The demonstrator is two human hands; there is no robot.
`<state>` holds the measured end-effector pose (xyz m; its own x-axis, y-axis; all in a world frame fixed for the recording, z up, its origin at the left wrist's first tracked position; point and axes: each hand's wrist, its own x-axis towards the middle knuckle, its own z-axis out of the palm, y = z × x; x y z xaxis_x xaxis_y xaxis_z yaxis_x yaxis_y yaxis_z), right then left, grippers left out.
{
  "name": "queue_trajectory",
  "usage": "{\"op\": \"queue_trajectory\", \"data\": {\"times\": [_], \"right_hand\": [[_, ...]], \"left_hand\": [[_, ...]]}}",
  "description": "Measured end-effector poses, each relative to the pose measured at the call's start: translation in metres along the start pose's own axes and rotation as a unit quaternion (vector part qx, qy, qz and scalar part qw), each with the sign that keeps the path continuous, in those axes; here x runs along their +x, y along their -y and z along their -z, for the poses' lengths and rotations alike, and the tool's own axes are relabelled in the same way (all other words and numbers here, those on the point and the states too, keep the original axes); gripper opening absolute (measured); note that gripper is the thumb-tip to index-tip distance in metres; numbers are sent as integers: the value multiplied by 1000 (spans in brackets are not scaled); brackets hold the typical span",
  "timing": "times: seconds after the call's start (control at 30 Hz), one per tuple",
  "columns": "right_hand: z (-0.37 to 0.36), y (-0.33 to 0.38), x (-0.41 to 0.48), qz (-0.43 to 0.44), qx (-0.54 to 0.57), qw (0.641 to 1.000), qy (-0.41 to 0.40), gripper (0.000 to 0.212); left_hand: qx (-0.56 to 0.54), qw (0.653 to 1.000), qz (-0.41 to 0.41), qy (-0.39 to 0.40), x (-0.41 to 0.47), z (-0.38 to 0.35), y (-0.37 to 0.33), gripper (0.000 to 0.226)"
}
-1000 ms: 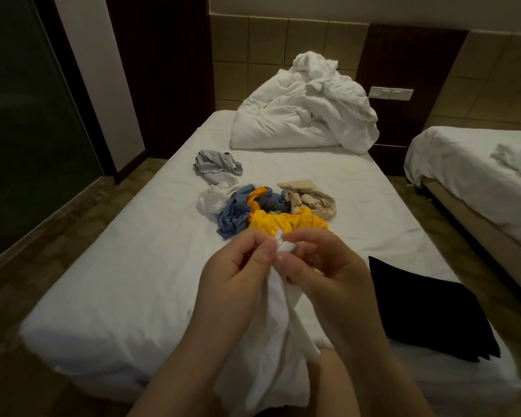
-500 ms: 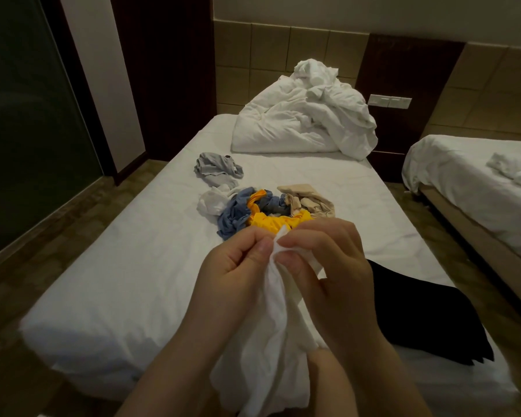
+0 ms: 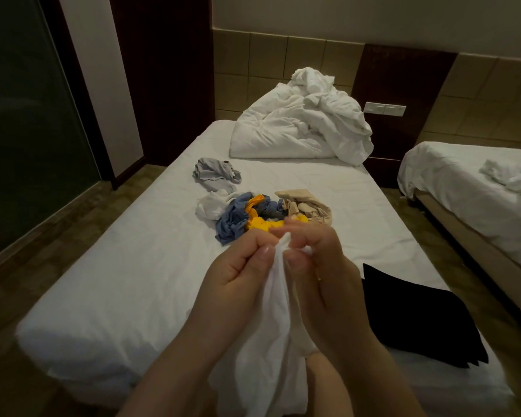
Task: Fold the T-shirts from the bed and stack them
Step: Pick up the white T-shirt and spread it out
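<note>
- both hands hold a white t-shirt (image 3: 271,335) up over the near end of the bed (image 3: 127,284).
- left hand (image 3: 235,275) pinches its top edge, thumb against curled fingers.
- right hand (image 3: 316,266) grips the same bunched edge, touching the left.
- crumpled shirts (image 3: 238,218) lie mid-bed; a black garment (image 3: 418,317) lies at right.

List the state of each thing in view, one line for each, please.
White shirt: bunched, held up off the bed.
Left hand: pinches the white shirt's top.
Right hand: pinches it too.
Black garment: folded, flat on the bed.
Pile: crumpled, unfolded.
Grey shirt: crumpled, beside the pile.
Duvet: heaped.
</note>
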<state>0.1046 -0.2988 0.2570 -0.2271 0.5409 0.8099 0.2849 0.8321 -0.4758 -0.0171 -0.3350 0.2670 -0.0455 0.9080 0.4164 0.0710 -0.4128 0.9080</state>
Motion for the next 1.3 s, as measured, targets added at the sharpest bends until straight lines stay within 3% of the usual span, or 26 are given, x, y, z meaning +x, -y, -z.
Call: {"op": "queue_trajectory", "data": {"times": [0.1, 0.2, 0.4, 0.57, 0.67, 0.8, 0.97, 1.17, 1.3], "right_hand": [[-1, -2, -1, -6, -14, 1000, 10, 2], [-2, -2, -2, -7, -26, 999, 17, 4], [0, 0, 9, -55, -43, 997, 34, 13], [16, 1, 48, 22, -82, 995, 43, 13], [27, 5, 82, 56, -115, 991, 50, 7], [46, 10, 139, 97, -131, 986, 21, 4], [71, 23, 205, 106, -112, 988, 14, 12], [104, 49, 259, 96, -136, 986, 7, 9], [122, 64, 269, 98, -130, 987, 14, 16]], "left_hand": [[-9, 1000, 4, 4, -1, 1, 1, 22], [-9, 1000, 20, 1, -2, 2, 4, 20], [103, 994, -10, -21, 1, 4, 7, 27], [281, 958, -60, -17, 14, 12, -1, 32], [318, 945, -77, -20, 35, 12, -20, 31], [262, 961, -92, -6, 78, 15, -58, 47], [252, 967, -11, 45, 120, 21, -87, 67], [111, 988, 2, 106, 140, 34, -114, 34], [37, 997, -43, 45, 142, 36, -128, 24]]}}
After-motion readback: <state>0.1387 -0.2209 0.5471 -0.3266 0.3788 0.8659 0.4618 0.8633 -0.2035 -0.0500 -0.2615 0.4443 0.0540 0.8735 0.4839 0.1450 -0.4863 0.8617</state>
